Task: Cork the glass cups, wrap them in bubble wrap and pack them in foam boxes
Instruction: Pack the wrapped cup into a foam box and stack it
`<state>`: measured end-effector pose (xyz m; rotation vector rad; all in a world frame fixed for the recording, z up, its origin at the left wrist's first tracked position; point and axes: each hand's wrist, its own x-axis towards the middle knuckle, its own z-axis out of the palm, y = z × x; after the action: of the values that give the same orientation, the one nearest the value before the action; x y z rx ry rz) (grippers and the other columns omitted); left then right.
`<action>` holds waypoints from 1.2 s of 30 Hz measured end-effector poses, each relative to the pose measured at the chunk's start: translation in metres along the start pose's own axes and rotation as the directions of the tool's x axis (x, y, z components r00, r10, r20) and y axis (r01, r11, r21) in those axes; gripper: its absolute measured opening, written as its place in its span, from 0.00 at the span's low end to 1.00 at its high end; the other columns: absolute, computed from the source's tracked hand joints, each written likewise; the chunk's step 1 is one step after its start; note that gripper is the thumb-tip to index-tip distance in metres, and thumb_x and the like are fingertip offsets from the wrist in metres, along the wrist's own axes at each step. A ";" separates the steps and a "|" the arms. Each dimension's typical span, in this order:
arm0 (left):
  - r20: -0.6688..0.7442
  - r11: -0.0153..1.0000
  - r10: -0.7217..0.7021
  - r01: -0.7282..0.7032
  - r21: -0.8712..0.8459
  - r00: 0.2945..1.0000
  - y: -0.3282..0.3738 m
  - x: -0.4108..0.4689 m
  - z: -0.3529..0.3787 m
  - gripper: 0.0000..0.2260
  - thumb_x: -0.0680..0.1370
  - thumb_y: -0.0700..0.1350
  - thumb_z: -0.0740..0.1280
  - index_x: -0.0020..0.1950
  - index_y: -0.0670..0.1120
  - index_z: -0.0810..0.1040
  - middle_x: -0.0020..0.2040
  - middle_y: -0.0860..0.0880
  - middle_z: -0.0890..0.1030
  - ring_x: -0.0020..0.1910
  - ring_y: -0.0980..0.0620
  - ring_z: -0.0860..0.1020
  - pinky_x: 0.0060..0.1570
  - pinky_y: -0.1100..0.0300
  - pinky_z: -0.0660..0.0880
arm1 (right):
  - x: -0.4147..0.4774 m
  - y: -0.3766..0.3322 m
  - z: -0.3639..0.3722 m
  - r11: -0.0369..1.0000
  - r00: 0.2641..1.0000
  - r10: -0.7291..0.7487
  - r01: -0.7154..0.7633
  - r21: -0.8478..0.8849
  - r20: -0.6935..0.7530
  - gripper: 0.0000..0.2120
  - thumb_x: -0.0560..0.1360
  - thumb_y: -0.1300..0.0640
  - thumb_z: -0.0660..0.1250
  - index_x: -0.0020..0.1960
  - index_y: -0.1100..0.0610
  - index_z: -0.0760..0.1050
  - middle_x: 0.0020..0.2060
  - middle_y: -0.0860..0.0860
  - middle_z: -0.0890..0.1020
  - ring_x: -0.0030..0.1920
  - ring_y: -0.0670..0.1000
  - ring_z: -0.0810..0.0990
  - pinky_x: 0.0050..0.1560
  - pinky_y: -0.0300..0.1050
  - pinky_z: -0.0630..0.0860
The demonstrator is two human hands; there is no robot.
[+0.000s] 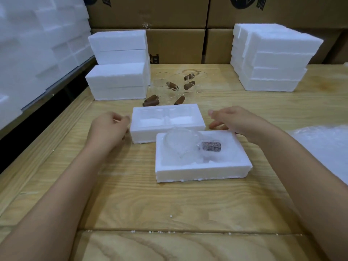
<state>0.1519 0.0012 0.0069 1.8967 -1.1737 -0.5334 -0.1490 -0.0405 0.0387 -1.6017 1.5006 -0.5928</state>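
Lying nearest on the wooden desk is an open foam box, and in it rests a glass cup wrapped in bubble wrap, on its side, with its brown cork pointing right. A loose sheet of bubble wrap lies at the right edge of the desk. Just behind the box, touching its far edge, sits a second foam piece with two hollow compartments, both bare. The left hand is at this piece's left end with its fingers curled; whether they grip the foam I cannot tell. The right hand hovers over the right end, fingers straight and released, holding nothing. Farther back, loose corks lie among a cluster of clear glass cups, some corks inside them. Stacks of foam boxes stand left and right, with cardboard cartons behind.
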 end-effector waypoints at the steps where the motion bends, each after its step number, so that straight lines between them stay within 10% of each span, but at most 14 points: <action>1: 0.022 0.999 0.023 -0.024 0.032 0.999 0.000 -0.001 0.001 0.11 0.77 0.55 0.63 0.42 0.51 0.80 0.35 0.53 0.83 0.39 0.51 0.82 0.42 0.56 0.76 | 0.004 -0.002 0.002 0.999 0.999 0.034 -0.034 0.026 0.031 0.16 0.77 0.42 0.63 0.49 0.54 0.79 0.46 0.49 0.84 0.45 0.49 0.81 0.50 0.48 0.77; 8: 0.042 0.978 0.202 -0.200 -0.057 0.978 0.008 -0.014 0.007 0.11 0.78 0.54 0.65 0.48 0.50 0.84 0.41 0.52 0.84 0.42 0.51 0.81 0.44 0.56 0.76 | 0.003 -0.006 0.009 0.987 0.999 -0.009 0.015 0.157 -0.035 0.14 0.78 0.50 0.64 0.44 0.58 0.82 0.42 0.49 0.85 0.32 0.46 0.80 0.31 0.38 0.75; 13: -0.033 0.899 0.312 -0.306 -0.315 0.950 0.014 -0.018 0.007 0.10 0.76 0.50 0.70 0.57 0.54 0.82 0.49 0.57 0.84 0.38 0.61 0.80 0.37 0.70 0.74 | -0.008 0.003 0.002 0.923 0.963 -0.130 0.204 0.326 -0.237 0.11 0.79 0.52 0.63 0.44 0.54 0.82 0.43 0.46 0.86 0.42 0.48 0.82 0.43 0.44 0.72; 23: -0.020 0.724 0.517 -0.450 -0.522 0.856 0.025 -0.029 0.006 0.25 0.71 0.39 0.75 0.62 0.60 0.73 0.50 0.57 0.84 0.45 0.56 0.81 0.44 0.58 0.79 | -0.031 0.009 -0.004 0.698 0.917 -0.137 0.358 0.620 -0.374 0.15 0.81 0.51 0.59 0.42 0.53 0.81 0.40 0.47 0.85 0.41 0.50 0.84 0.45 0.47 0.80; 31: 0.199 0.624 0.759 -0.608 -0.491 0.620 0.043 -0.042 -0.013 0.24 0.66 0.36 0.75 0.60 0.51 0.79 0.56 0.47 0.76 0.53 0.38 0.74 0.43 0.45 0.76 | -0.049 0.018 -0.015 0.579 0.866 -0.374 0.498 0.645 -0.333 0.18 0.82 0.52 0.56 0.41 0.47 0.82 0.41 0.45 0.82 0.47 0.46 0.80 0.50 0.43 0.78; 36: 0.343 0.652 0.758 -0.651 -0.389 0.555 0.046 -0.040 -0.031 0.22 0.66 0.33 0.74 0.56 0.53 0.80 0.53 0.51 0.75 0.40 0.47 0.72 0.37 0.63 0.69 | -0.056 0.032 -0.016 0.594 0.878 -0.417 0.459 0.661 -0.235 0.11 0.76 0.59 0.59 0.43 0.55 0.81 0.43 0.49 0.79 0.46 0.49 0.76 0.43 0.41 0.75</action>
<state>0.1304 0.0395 0.0602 0.9427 -1.9865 -0.6446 -0.1892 0.0115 0.0320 -1.3105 0.7124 -1.3257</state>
